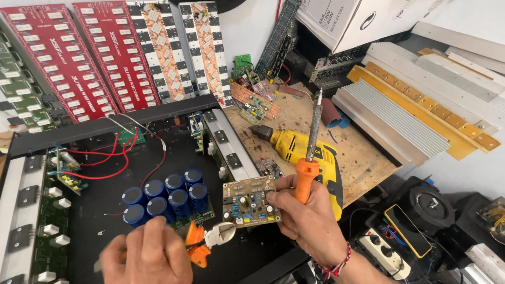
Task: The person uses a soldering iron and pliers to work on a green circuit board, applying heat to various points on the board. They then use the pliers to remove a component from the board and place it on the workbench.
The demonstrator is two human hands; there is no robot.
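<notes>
Crowded on every side, the wooden workbench (pixel 363 158) carried a yellow electric drill (pixel 305 152), finned aluminium heat sinks (pixel 389 121) and long red circuit boards (pixel 79 58) leaning against the wall. An open black amplifier chassis (pixel 105 210) lay in front, with a cluster of blue capacitors (pixel 165 197) and red wires (pixel 113 155) inside.

The right hand (pixel 307 223) held two things at once: its fingers were curled tight around the orange handle of a soldering iron (pixel 311 152), tip pointing up and away, probably to keep the hot end off the parts, while the thumb and fingertips pinched a small brown circuit board (pixel 251 202) by its edge, above the chassis.

The left hand (pixel 144 257) was closed around orange-handled cutting pliers (pixel 208 242), just below the board.
</notes>
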